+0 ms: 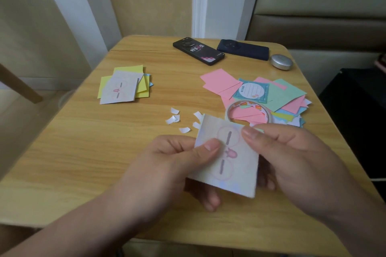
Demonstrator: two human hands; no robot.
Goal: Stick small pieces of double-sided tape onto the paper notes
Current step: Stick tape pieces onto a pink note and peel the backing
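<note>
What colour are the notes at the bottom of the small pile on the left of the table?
Yellow, under a white printed note; the head view shows it.

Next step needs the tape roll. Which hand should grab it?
Right, probably. The tape roll lies on the pile of notes just beyond the right hand. The left hand pinches the note from the far side and could keep it steady.
</note>
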